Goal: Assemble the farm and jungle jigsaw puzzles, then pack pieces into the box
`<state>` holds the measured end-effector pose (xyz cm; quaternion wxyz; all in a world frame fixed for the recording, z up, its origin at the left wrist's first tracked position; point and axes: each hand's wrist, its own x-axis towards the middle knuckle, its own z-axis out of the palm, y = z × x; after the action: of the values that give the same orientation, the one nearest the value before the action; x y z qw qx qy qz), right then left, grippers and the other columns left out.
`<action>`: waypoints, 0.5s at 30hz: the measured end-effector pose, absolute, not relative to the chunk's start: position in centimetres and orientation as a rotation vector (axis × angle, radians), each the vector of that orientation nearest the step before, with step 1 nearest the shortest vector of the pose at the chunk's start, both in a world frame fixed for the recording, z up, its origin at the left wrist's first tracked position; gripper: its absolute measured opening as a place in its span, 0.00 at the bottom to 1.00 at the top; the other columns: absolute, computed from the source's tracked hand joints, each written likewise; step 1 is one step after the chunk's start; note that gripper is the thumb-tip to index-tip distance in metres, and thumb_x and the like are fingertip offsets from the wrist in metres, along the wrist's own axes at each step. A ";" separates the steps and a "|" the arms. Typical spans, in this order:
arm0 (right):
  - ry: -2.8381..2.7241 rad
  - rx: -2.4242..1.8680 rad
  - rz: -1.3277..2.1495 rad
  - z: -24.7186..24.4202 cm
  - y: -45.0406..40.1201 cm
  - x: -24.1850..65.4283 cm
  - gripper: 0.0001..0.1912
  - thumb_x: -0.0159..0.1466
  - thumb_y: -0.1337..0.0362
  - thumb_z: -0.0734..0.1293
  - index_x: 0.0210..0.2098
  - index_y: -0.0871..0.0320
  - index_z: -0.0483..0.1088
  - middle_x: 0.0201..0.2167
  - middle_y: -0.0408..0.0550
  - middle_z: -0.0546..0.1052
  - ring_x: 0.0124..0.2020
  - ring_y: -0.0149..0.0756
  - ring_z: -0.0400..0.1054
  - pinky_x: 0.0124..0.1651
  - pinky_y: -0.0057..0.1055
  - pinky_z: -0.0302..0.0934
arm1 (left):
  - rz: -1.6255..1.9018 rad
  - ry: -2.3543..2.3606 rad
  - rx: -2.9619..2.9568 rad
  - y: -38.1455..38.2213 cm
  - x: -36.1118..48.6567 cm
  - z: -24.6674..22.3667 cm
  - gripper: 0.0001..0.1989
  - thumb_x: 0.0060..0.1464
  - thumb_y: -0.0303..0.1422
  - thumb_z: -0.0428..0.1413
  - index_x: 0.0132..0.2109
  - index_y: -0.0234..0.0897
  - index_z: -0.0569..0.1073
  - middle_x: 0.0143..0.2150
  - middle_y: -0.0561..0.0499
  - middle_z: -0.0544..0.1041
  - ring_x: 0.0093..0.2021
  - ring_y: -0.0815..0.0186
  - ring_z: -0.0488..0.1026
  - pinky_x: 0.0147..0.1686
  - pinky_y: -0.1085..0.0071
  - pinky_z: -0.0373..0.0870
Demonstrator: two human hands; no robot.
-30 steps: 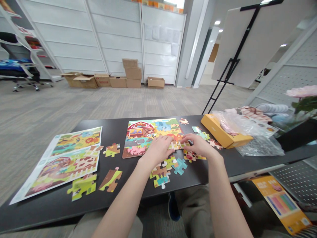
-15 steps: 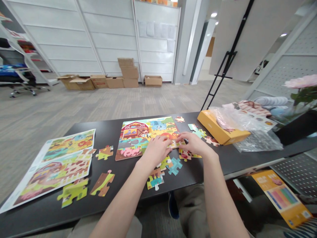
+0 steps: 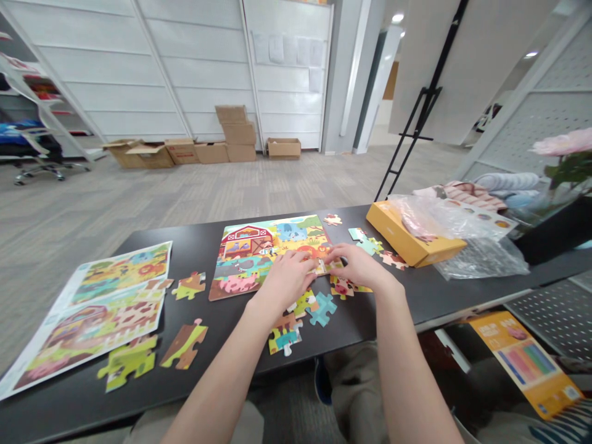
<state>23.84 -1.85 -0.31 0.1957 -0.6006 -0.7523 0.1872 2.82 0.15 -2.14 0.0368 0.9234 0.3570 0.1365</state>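
Bright, diffuse indoor light; a ceiling lamp (image 3: pixel 397 18) glows at upper right. Faint sheen on the black bench (image 3: pixel 192 250), glints on the plastic bag (image 3: pixel 485 262); puzzle board (image 3: pixel 252 256) slightly soft, edges stretched wide-angle

Clock: centred on farm puzzle (image 3: pixel 261 254), black table (image 3: pixel 217 319)
Left hand (image 3: pixel 289 274): over puzzle, 4 o'clock
Right hand (image 3: pixel 355 264): at puzzle's edge, 3 o'clock
Blue piece (image 3: pixel 322 309): loose, between 4 and 5
Printed sheet (image 3: pixel 92 314): between 8 and 9
Yellow box (image 3: pixel 398 239): 3 o'clock, well apart
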 end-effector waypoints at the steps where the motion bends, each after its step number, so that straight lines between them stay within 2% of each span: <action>1: -2.107 -1.684 0.524 -0.3 -1.8 23.8 0.09 0.55 0.74 0.73 0.34 0.57 0.80 0.45 0.50 0.80 0.47 0.41 0.74 0.52 0.32 0.65 | 0.417 1.094 2.835 0.1 2.9 -2.1 0.11 0.66 0.36 0.53 0.49 0.40 0.77 0.55 0.46 0.76 0.54 0.56 0.71 0.57 0.57 0.67; 15: -2.109 -1.711 0.535 0.1 -2.0 23.7 0.11 0.55 0.76 0.71 0.35 0.57 0.80 0.46 0.50 0.80 0.48 0.41 0.74 0.54 0.33 0.64 | 0.399 1.102 2.829 -0.1 3.4 -1.8 0.09 0.65 0.33 0.53 0.45 0.35 0.76 0.47 0.44 0.80 0.49 0.56 0.75 0.52 0.59 0.70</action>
<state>23.66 -1.98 0.07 0.1859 -0.6074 -0.7486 0.1900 3.44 -0.08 -1.84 0.0396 0.9232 0.3595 0.1302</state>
